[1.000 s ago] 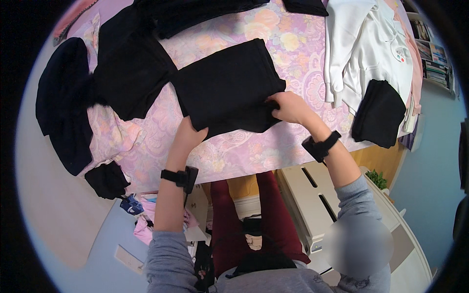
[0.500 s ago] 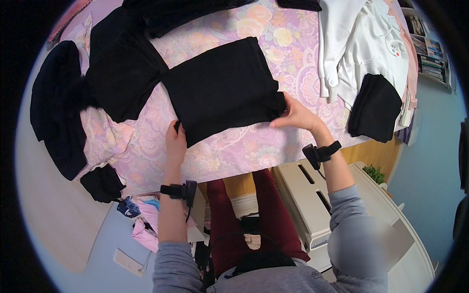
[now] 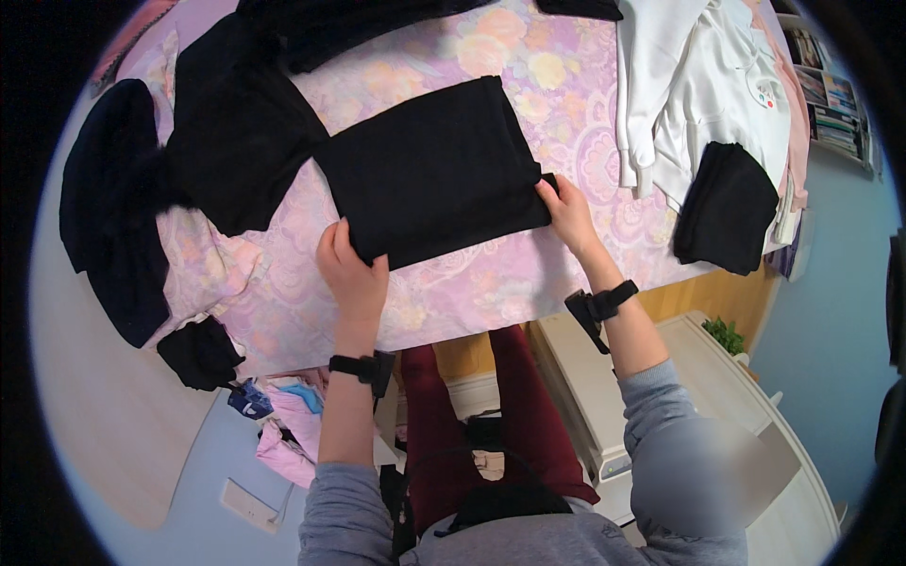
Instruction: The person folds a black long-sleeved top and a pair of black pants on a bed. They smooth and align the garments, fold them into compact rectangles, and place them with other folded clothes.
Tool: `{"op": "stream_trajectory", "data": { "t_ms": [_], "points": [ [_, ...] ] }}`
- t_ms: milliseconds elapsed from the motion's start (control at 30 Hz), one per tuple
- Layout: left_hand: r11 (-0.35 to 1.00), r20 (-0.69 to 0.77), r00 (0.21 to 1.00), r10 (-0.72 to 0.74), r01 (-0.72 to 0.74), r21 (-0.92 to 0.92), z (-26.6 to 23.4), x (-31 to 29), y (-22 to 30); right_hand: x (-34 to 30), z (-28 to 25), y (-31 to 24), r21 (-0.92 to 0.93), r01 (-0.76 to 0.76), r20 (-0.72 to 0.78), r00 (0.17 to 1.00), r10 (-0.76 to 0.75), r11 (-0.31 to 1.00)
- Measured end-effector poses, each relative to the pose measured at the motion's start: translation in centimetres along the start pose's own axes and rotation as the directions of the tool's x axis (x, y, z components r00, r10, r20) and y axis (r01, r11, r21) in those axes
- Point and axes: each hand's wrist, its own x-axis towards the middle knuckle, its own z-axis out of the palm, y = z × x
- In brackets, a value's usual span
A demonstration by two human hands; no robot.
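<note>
A black garment [image 3: 434, 174], folded into a flat rectangle, lies in front of me on a flowered pink bedspread [image 3: 462, 302]. At its near left corner is my left hand [image 3: 355, 269], thumb on the near edge and fingers on the left edge, with the corner between them. My right hand [image 3: 570, 219] pinches the garment's right edge near its near right corner. The part of the cloth under the fingertips is hidden. Close by on the left, another black garment [image 3: 245, 141] is spread out, its edge meeting the folded one.
A dark furry-looking garment [image 3: 109, 208] and a small black bundle [image 3: 200, 354] lie at the left. On the right are a white hoodie [image 3: 703, 104] and a folded black garment [image 3: 727, 209] near the bed's edge. A pale cabinet [image 3: 585, 387] stands below the bed's edge.
My left hand has shifted slightly right, and its fingers have spread around the corner. My right hand has closed on the right edge. The garment's near edge is now straighter and its right side smoother.
</note>
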Motion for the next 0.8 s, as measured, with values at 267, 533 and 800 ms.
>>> {"op": "stream_trajectory", "data": {
  "t_ms": [267, 533, 800],
  "points": [
    [0.889, 0.140, 0.883, 0.447, -0.456, 0.039, -2.3, 7.5, 4.5, 0.2, 0.5, -0.1, 0.019, 0.003, -0.043, 0.999, -0.002, 1.000],
    [0.952, -0.106, 0.950, 0.295, -0.302, -0.057, -4.8, 23.9, 4.8, -0.1, 0.2, -0.9, 0.057, -0.034, 0.007, 0.999, 0.033, 0.998],
    [0.906, -0.260, 0.898, -0.354, 0.261, -0.334, -1.3, 13.1, -1.4, -0.8, -0.5, -2.3, 0.199, -0.107, 0.103, 0.991, 0.088, 0.974]
  ]
}}
